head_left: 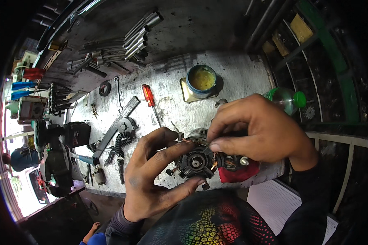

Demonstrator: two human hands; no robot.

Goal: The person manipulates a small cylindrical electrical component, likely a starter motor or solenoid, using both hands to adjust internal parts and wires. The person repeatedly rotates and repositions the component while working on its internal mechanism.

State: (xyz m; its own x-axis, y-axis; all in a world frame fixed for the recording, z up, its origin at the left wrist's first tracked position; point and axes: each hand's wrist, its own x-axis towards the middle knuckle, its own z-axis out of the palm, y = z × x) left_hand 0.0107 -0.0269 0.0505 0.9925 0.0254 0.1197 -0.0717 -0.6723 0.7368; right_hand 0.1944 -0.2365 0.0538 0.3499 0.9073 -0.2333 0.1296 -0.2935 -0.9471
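A round dark motor brush holder (194, 162) with a ring at its middle and copper leads at its edges lies in front of me at the table's near edge. My left hand (153, 171) spans it from the left, thumb on the near edge and fingers on the far side. Over its right edge, my right hand (249, 130) has thumb and forefinger pinched together; what is between them is too small to make out. Under my right hand sits another dark metal part (232, 162) with copper showing, beside a red cloth (239, 173).
Beyond my hands stands a blue tin of yellowish grease (201, 78). A red-handled screwdriver (148, 96), a spanner (117, 92), a roll of black tape (104, 89) and a hammer (110, 134) lie leftward. A green-capped bottle (286, 101) lies right. At far left is a cordless drill (49, 132).
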